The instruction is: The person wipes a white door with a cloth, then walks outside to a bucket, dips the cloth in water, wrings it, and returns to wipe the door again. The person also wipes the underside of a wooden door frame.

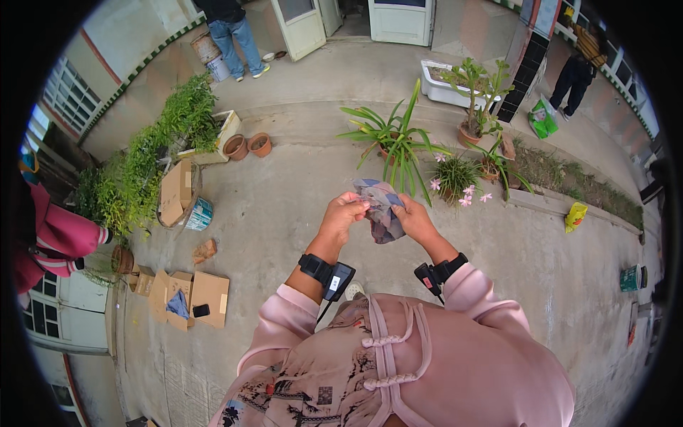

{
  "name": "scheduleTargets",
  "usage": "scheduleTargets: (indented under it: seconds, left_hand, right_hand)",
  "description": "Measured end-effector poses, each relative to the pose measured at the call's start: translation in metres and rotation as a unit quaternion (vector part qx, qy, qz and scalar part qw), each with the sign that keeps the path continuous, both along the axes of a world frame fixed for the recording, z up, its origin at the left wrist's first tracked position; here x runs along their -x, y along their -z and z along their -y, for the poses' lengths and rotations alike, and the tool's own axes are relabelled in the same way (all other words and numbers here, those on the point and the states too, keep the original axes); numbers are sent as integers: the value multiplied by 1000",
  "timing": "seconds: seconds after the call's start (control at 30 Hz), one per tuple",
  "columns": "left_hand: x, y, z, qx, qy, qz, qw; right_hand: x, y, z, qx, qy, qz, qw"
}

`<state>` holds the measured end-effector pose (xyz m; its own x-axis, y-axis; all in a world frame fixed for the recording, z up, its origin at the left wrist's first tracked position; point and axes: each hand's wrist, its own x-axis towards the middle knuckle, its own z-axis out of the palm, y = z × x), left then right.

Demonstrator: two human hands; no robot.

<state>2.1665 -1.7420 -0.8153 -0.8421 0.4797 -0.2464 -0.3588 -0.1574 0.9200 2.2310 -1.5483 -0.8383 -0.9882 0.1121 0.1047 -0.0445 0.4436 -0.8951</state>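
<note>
A thin, crumpled patterned cloth (pixel 381 200) in grey, blue and dull red hangs between my hands at the middle of the view. The fingers of my left hand (pixel 344 213) pinch its left edge. My right hand (pixel 415 218) grips its right side, thumb on top. Both wrists wear black straps with small devices. Beyond the cloth stands a long-leaved potted plant (pixel 392 133), and to its right a potted plant with pink flowers (pixel 456 175).
At left lie opened cardboard boxes (pixel 213 293) with a blue cloth (pixel 177 304) and a phone (pixel 201 310), near a brick (pixel 205 251). A basket (pixel 196 184) and terracotta pots (pixel 260 144) stand farther off. Several people are around; one person (pixel 232 37) stands at the back.
</note>
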Motion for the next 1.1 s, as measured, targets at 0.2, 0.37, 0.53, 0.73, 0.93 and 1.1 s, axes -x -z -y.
scheduleTargets:
  seconds: [0.2,0.37,0.53,0.73,0.93,1.1]
  left_hand:
    - [158,-49,-11,-96,76,-86,989]
    - [271,-54,-29,-17,165,-242,956]
    - [435,-31,-41,37,172,-271,946]
    - [630,-46,-74,66,39,-128,989]
    - [775,-45,-124,63,112,-125,984]
    - [909,5,-178,100,123,-124,979]
  right_hand:
    - [151,-34,6,89,54,-27,994]
    - [274,-24,2,317,104,64,941]
    - [434,6,1,395,78,117,908]
    - [626,-28,-27,405,64,16,912]
    - [763,-56,-76,202,87,36,975]
    - [885,-20,-103,23,164,26,986]
